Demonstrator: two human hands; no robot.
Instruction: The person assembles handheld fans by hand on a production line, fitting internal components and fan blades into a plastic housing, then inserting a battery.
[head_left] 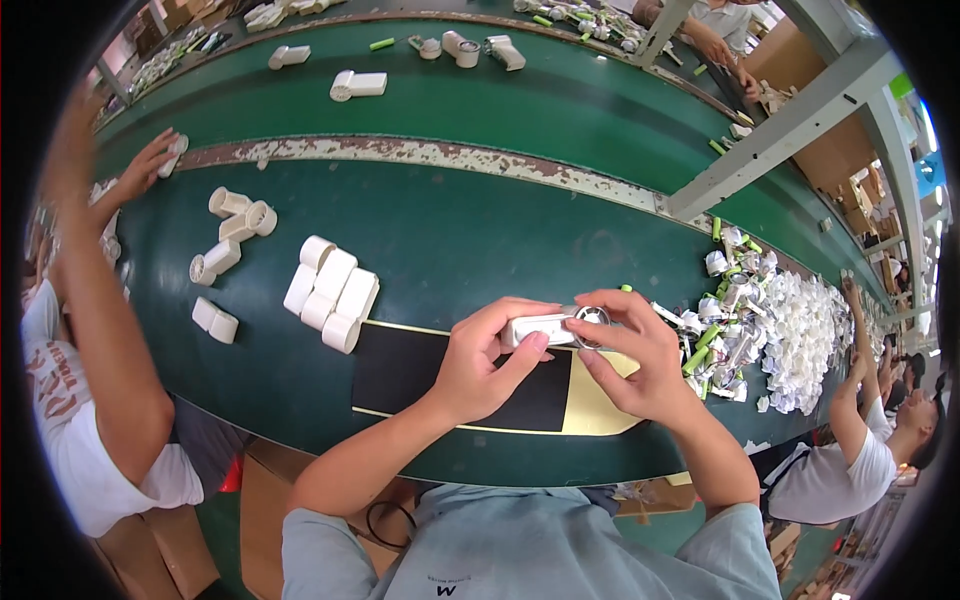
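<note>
In front of me, both hands hold a white plastic housing point(537, 326) with a round, spoked end, like a small handheld fan. My left hand point(478, 352) is closed round its body, the thumb lying along the near side. The fingers and thumb of my right hand point(640, 348) curl about the round end, hiding part of it. Beneath them lies a black mat point(405, 372) on a pale yellow sheet point(597, 405). To the left of the mat, several white housings point(333, 285) stand packed together. Several looser housings point(215, 262) lie farther left.
At right sit a heap of green batteries with wires and white parts point(715, 335) and a pile of small white pieces point(805, 335). A metal post point(745, 150) rises at the far right. Co-workers flank me; one arm point(105, 330) reaches in at left. More housings point(358, 86) lie on the far belt.
</note>
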